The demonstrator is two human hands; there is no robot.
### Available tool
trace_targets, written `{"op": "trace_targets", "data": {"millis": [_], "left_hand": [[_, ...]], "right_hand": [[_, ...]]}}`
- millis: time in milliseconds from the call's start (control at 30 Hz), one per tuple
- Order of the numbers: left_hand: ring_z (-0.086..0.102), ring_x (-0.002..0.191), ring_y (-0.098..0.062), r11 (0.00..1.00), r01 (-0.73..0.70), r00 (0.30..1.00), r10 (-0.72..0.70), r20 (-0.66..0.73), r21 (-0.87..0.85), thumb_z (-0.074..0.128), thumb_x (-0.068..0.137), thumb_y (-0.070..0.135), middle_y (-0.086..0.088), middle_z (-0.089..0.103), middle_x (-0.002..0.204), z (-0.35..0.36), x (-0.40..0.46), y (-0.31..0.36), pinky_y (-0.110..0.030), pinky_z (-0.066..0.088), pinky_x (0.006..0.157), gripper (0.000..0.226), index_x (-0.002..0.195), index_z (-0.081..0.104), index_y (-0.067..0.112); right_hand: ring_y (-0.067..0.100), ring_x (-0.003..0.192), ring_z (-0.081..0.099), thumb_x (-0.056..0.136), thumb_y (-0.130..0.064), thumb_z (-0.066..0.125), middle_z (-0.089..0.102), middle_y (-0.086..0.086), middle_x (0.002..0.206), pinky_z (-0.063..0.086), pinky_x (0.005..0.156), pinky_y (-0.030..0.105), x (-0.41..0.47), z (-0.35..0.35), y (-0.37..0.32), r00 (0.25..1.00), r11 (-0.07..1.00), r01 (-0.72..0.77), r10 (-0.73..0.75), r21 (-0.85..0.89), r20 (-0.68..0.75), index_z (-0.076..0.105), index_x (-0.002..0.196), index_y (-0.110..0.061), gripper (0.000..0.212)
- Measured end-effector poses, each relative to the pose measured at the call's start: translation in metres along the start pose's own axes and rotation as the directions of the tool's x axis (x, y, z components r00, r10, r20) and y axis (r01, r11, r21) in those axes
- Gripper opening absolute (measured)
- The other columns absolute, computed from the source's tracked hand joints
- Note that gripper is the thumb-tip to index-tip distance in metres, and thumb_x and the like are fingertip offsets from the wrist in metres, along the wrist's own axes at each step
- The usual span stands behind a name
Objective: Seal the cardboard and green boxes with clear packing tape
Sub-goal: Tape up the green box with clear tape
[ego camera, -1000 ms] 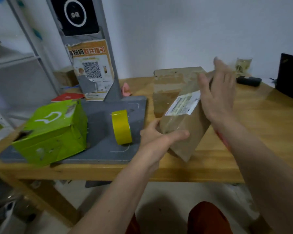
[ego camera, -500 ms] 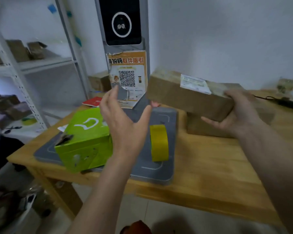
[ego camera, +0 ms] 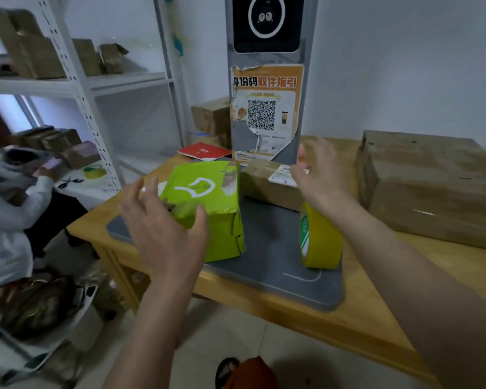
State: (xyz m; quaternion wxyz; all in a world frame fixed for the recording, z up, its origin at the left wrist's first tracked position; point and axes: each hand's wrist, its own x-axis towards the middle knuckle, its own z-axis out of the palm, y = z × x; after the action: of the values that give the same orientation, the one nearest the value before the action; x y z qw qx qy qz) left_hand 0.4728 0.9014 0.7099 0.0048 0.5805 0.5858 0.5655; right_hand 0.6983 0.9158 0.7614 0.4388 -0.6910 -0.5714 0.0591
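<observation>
I have both hands spread and empty: left hand (ego camera: 163, 234) nearing the green box (ego camera: 208, 209) by the worktop's left edge, right hand (ego camera: 317, 175) over the small cardboard box (ego camera: 264, 183). Next I judge: grip the green box, then fetch the tape roll (ego camera: 319, 240).

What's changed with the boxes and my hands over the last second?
The small cardboard box left both hands and now lies on the grey mat behind the green box. The left hand and right hand are open, reaching toward them. The tape roll stayed put.
</observation>
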Motion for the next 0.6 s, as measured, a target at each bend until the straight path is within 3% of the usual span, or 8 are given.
{"op": "trace_targets", "data": {"millis": [67,133,233,300,400,500,567,600], "left_hand": [[0.027,0.140,-0.031,0.995,0.098,0.995,-0.098,-0.008,-0.015,0.076,0.081,0.034,-0.020,0.034,0.148,-0.005,0.006,-0.010,-0.036,0.022,0.114,0.077,0.142,0.040,0.002],[0.031,0.139,-0.027,0.942,0.301,0.954,-0.297,0.048,-0.152,0.074,0.083,0.037,-0.014,0.036,0.150,-0.010,0.013,-0.022,-0.037,0.027,0.112,0.078,0.145,0.038,0.008],[0.052,0.121,-0.024,0.587,0.697,0.715,-0.611,0.340,-0.411,0.063,0.076,0.062,-0.001,0.051,0.140,-0.010,0.015,-0.032,-0.047,0.045,0.100,0.057,0.125,0.058,0.032],[0.060,0.110,-0.024,0.529,0.749,0.662,-0.579,0.476,-0.399,0.059,0.075,0.070,0.001,0.059,0.130,-0.014,0.009,-0.026,-0.051,0.050,0.094,0.046,0.107,0.067,0.038],[0.062,0.107,-0.014,0.572,0.661,0.749,-0.460,0.477,-0.486,0.061,0.088,0.056,0.009,0.061,0.126,-0.023,-0.005,-0.005,-0.038,0.052,0.087,0.041,0.125,0.061,0.039],[0.060,0.110,-0.004,0.671,0.403,0.914,-0.264,0.307,-0.623,0.064,0.091,0.041,0.015,0.062,0.122,-0.038,-0.017,0.034,-0.025,0.050,0.089,0.038,0.128,0.056,0.036],[0.059,0.112,-0.003,0.699,0.231,0.972,-0.143,0.184,-0.677,0.069,0.088,0.036,0.007,0.062,0.125,-0.041,-0.027,0.060,-0.017,0.048,0.087,0.051,0.134,0.051,0.025],[0.059,0.113,-0.004,0.691,0.180,0.983,-0.105,0.150,-0.700,0.069,0.085,0.035,0.003,0.061,0.127,-0.039,-0.034,0.073,-0.017,0.048,0.088,0.059,0.138,0.047,0.019]], "right_hand": [[0.014,0.142,0.026,0.095,-0.021,0.055,0.032,0.000,0.153,0.016,0.112,0.021,-0.020,0.021,-0.025,0.989,0.977,0.138,-0.146,0.164,0.038,0.043,0.141,-0.016,0.047],[0.015,0.135,0.039,0.094,-0.023,0.058,0.046,0.001,0.144,0.029,0.115,0.036,-0.038,0.047,-0.038,0.980,0.918,0.080,-0.143,0.389,0.135,0.048,0.136,-0.016,0.043],[0.012,0.124,0.047,0.095,-0.041,0.056,0.048,-0.009,0.138,0.039,0.107,0.036,-0.053,0.076,-0.045,0.902,0.800,-0.308,0.074,0.514,0.425,0.041,0.141,-0.020,0.053],[0.015,0.121,0.052,0.095,-0.047,0.052,0.051,-0.009,0.138,0.044,0.104,0.038,-0.061,0.084,-0.044,0.823,0.712,-0.475,0.150,0.517,0.549,0.037,0.145,-0.024,0.057],[0.012,0.110,0.057,0.099,-0.038,0.050,0.055,-0.010,0.125,0.047,0.093,0.031,-0.071,0.073,-0.047,0.862,0.642,-0.448,0.126,0.622,0.491,0.034,0.145,-0.028,0.049],[0.003,0.110,0.058,0.096,-0.033,0.053,0.061,-0.019,0.121,0.046,0.096,0.028,-0.078,0.046,-0.054,0.958,0.565,-0.257,0.040,0.784,0.285,0.041,0.141,-0.026,0.046],[-0.005,0.110,0.057,0.096,-0.028,0.054,0.061,-0.029,0.117,0.046,0.097,0.027,-0.081,0.015,-0.061,0.991,0.507,-0.118,0.003,0.854,0.135,0.046,0.135,-0.026,0.039],[-0.002,0.114,0.056,0.094,-0.028,0.056,0.062,-0.024,0.120,0.046,0.097,0.027,-0.082,-0.001,-0.061,0.999,0.503,-0.045,0.009,0.863,0.047,0.048,0.134,-0.026,0.040]]}}
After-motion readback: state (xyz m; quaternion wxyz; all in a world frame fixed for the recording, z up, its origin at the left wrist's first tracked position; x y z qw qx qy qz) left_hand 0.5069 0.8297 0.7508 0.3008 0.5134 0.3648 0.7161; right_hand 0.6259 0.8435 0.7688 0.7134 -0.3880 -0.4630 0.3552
